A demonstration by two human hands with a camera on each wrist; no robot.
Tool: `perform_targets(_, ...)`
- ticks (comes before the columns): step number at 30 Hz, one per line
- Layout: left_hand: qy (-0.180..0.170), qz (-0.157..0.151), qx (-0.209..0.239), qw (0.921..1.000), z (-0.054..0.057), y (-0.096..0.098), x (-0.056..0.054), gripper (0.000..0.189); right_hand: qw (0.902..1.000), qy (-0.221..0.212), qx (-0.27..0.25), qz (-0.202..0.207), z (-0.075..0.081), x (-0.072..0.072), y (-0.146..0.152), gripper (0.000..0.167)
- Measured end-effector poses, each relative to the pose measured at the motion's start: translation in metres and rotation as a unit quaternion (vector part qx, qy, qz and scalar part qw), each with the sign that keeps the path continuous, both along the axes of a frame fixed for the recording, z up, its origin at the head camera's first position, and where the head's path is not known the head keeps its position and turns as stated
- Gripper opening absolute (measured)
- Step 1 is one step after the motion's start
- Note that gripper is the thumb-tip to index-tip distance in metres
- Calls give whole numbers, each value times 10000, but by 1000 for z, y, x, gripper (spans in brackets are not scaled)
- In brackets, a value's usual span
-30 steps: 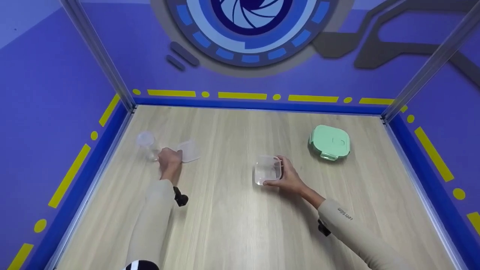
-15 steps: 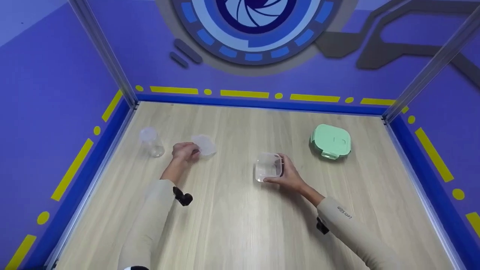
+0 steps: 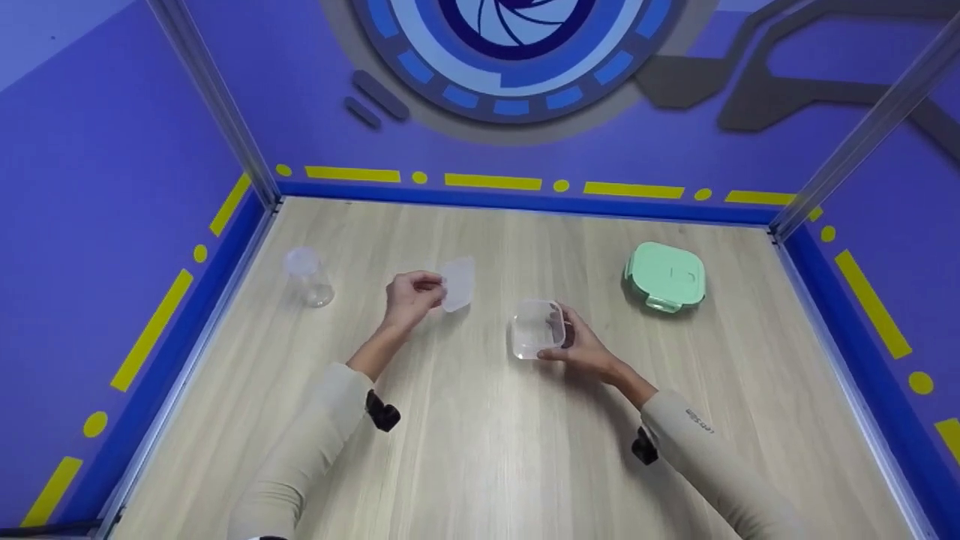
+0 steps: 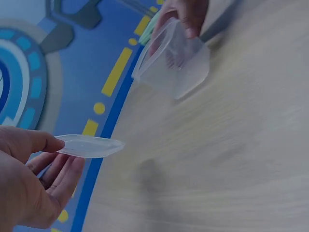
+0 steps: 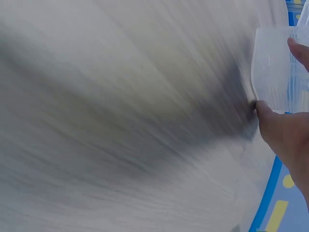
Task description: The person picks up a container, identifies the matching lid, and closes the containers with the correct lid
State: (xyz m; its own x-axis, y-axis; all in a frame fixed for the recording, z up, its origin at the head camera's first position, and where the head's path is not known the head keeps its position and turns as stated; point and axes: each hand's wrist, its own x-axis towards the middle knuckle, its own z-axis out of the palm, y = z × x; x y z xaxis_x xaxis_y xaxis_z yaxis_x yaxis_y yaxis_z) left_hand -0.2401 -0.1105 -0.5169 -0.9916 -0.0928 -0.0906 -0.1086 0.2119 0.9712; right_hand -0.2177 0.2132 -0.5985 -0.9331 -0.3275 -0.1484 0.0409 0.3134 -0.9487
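Note:
Between thumb and fingers my left hand (image 3: 411,301) pinches a clear plastic lid (image 3: 458,284) by its edge, held above the table. In the left wrist view the lid (image 4: 89,146) appears nearly edge-on, with the left hand (image 4: 36,181) at its near side. To the right, a clear square plastic container (image 3: 532,334) stands with its open top up. My right hand (image 3: 587,351) grips that container from its right side, thumb at the front. The right wrist view shows the container (image 5: 273,67) partly cut off at the frame edge. Lid and container are apart.
A clear bottle with a whitish cap (image 3: 309,279) stands at the left on the wooden table (image 3: 465,450). A closed light-green lunch box (image 3: 666,274) sits at the back right. Blue-purple panels (image 3: 495,161) wall the table at the back and both sides.
My left hand has carried the lid from beside the bottle rightward towards the container, raising and tilting it. The right hand keeps its grip on the container in nearly the same place.

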Motion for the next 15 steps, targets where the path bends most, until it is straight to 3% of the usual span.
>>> perform_targets(3,884,-349,-884,9915,1,16,5,15,9999,26,-94,-63,-2,-1,-3,99)
perform_targets(6,1516,-639,-1663,9722,2,36,9,14,9997,155,-135,-153,-4,-1,-8,97)
perform_targets(9,1917,-953,-2334,9485,1,56,14,14,9993,280,-168,-189,-6,-1,-15,97)
perform_targets(11,2219,-1151,-2859,9251,-1,68,18,14,9991,333,-179,-171,-6,-1,-19,98)
perform_targets(12,2393,-1230,-3184,9090,-3,72,20,14,9991,338,-191,-171,-6,-1,-21,97)
perform_targets(14,2794,-1401,-3800,8706,-8,81,23,13,9990,365,-189,-165,-7,0,-21,97)
perform_targets(15,3045,-1473,-4138,8452,-10,85,25,13,9990,371,-194,-177,-6,0,-21,96)
